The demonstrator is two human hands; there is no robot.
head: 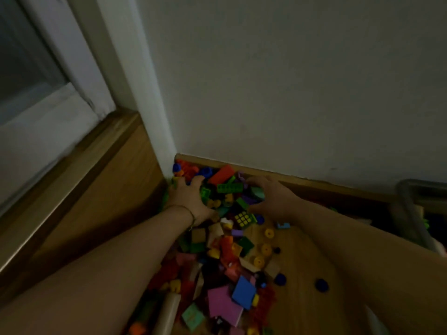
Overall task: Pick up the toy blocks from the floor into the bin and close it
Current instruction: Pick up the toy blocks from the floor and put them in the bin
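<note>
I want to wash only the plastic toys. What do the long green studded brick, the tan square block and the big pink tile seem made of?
Green studded brick: plastic, by its moulded studs and saturated colour. Tan square block: likely bare wood, matte, same tone as the floor. Pink tile: flat, matte; foam or painted wood, unclear in dim light.

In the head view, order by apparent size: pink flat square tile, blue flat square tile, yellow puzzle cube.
pink flat square tile
blue flat square tile
yellow puzzle cube
Tiles lie nearer the camera; true sizes unsure.
</note>
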